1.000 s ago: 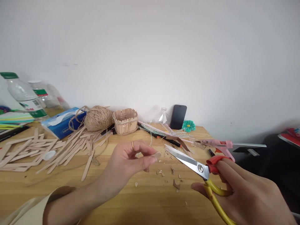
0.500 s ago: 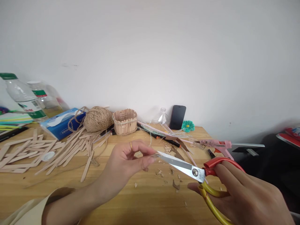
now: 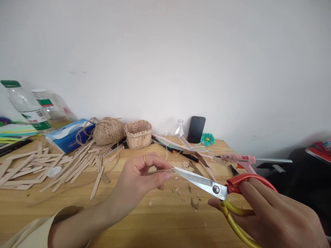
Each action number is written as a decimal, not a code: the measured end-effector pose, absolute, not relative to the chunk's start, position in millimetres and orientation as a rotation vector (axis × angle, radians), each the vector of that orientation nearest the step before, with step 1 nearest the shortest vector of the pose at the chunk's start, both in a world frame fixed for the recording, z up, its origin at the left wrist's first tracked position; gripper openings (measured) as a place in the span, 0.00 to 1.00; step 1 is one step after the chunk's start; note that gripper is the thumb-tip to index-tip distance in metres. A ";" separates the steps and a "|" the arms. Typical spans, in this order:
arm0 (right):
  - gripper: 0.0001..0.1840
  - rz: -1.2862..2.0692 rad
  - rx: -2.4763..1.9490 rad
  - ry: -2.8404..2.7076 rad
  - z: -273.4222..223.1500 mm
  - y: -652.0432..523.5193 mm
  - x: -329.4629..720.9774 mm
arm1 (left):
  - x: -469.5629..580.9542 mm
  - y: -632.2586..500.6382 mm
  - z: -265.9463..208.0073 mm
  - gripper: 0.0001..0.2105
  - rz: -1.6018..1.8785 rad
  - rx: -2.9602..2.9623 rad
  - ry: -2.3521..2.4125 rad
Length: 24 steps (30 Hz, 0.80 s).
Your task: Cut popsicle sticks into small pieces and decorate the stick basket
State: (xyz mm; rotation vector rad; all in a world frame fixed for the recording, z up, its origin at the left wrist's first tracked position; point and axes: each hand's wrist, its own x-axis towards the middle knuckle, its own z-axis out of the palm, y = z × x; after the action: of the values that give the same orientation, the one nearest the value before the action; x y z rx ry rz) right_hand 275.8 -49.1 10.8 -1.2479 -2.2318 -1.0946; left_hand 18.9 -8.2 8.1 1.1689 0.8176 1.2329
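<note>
My left hand (image 3: 143,177), wearing a ring, pinches a thin tan strip (image 3: 164,169) between thumb and forefinger. Most of the strip is hidden by the fingers, so its kind is hard to make out. My right hand (image 3: 281,213) grips scissors (image 3: 203,181) with one red and one yellow handle. The blades are nearly closed, and their tips meet the strip's end at my left fingertips. Below the blades, small wood chips (image 3: 177,190) and a brown scrap (image 3: 194,204) lie on the wooden table (image 3: 144,227).
Craft sticks (image 3: 26,168) lie scattered at left, by a blue tissue pack (image 3: 69,141) and a twine ball (image 3: 108,131). Behind my left hand sits a small stick basket (image 3: 139,140). A phone (image 3: 196,130), a teal flower (image 3: 208,139) and a pink glue gun (image 3: 239,159) are at right.
The scissors and my right hand have shifted slightly to the right, and the handles sit a little closer together. My left hand keeps its pinch, with more of the strip's edge showing.
</note>
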 end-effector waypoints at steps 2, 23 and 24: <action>0.19 -1.084 -1.291 -2.256 11.1 -50.0 276.0 | 18.8 -8.5 8.1 0.02 1.230 1.166 0.830; 0.12 -1.105 -1.150 -2.259 14.8 -43.6 271.0 | 19.1 -6.9 5.9 0.04 1.182 1.172 0.860; 0.13 -1.047 -1.133 -2.260 14.6 -42.3 269.5 | 19.2 -6.6 6.0 0.04 1.180 1.172 0.870</action>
State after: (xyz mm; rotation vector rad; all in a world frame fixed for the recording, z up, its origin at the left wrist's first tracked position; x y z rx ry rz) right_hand 269.5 -42.3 14.6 -1.1335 -2.2600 -1.0471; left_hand 19.2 -6.6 6.0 1.1716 0.8705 1.1803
